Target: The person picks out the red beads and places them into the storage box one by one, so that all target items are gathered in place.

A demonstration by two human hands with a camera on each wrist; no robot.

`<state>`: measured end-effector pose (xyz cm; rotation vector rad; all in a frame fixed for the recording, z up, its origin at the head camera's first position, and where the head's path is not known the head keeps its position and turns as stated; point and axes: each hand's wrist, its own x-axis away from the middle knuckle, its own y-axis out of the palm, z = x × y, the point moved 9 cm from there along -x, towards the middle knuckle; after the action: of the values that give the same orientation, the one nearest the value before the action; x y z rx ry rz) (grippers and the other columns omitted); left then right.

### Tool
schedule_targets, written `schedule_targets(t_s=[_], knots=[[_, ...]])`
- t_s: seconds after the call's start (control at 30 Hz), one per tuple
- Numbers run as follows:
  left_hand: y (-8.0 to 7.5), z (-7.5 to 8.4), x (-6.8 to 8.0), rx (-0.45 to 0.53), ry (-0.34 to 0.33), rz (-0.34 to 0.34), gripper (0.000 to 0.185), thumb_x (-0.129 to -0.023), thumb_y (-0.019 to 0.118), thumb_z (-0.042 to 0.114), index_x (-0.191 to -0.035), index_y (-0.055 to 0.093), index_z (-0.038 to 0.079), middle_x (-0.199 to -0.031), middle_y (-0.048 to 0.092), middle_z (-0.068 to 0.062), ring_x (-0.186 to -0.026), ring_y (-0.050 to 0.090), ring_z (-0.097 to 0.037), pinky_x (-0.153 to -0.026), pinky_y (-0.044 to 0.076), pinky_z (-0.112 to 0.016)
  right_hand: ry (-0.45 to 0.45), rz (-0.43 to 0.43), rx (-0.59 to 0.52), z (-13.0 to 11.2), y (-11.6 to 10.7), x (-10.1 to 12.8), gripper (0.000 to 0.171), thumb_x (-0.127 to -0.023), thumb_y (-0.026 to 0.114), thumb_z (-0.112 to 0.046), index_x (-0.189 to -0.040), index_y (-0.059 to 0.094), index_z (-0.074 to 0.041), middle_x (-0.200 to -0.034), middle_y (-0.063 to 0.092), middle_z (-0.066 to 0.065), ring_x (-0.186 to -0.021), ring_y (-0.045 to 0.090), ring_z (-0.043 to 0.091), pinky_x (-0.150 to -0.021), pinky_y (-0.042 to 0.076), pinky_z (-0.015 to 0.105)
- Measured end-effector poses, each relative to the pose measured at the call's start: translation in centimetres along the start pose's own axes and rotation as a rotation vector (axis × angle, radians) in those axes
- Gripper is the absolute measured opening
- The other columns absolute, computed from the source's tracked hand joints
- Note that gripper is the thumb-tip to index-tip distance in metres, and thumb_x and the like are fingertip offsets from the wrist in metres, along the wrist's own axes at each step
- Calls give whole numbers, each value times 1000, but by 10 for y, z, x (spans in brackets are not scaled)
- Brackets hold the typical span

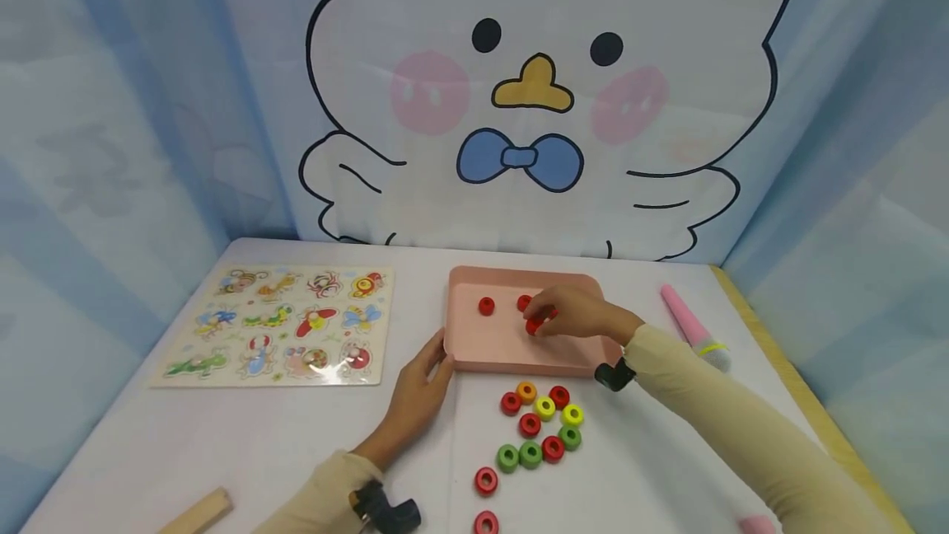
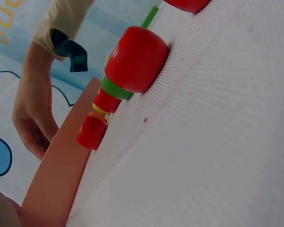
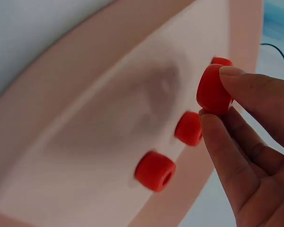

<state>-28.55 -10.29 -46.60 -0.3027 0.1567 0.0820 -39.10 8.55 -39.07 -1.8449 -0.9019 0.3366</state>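
Note:
My right hand (image 1: 571, 311) is over the pink tray (image 1: 474, 353), pinching a red bead (image 3: 214, 90) between thumb and fingers. Inside the tray, beyond the held bead, stand more red beads: one (image 1: 486, 306) to the left, another (image 1: 524, 302) nearer the fingers, and a third partly hidden by the hand. The left hand (image 1: 417, 390) touches the tray's near left corner with extended fingers and thumb. Just in front of the tray, several red, orange, yellow and green beads (image 1: 530, 424) lie on the white table, holes facing up.
A wooden puzzle board (image 1: 282, 328) with insect pictures lies left of the tray. To the right is a pink toy microphone (image 1: 693, 328). A wooden block (image 1: 196, 511) sits at the near left, and a pink object (image 1: 756, 525) shows at the near right edge.

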Motion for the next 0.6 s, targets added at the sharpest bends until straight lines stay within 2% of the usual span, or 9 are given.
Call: schedule_targets(t_s=[0.23, 0.4, 0.6], knots=[[0, 0, 0, 4, 16, 0, 54, -102, 53, 19, -151, 36, 2, -149, 44, -11, -138, 39, -24, -114, 30, -43, 83, -61, 7, 1, 10, -30, 26, -89, 73, -7, -114, 71, -9, -105, 65, -1, -98, 58, 19, -91, 53, 33], [1, 0, 0, 3, 5, -13, 55, -103, 52, 22, -152, 35, 4, -150, 43, -10, -139, 36, -24, -114, 29, -44, 81, -61, 45, 1, 13, -41, 25, -89, 73, -8, -114, 72, -12, -105, 65, -3, -97, 58, 19, -92, 53, 34], [1, -3, -1, -8, 8, -5, 55, -103, 52, 22, -152, 36, 5, -150, 44, -9, -139, 37, -23, -114, 30, -43, 80, -66, 40, 1, 18, -47, 27, -89, 72, -6, -116, 71, -11, -105, 66, -2, -97, 59, 18, -93, 53, 34]])
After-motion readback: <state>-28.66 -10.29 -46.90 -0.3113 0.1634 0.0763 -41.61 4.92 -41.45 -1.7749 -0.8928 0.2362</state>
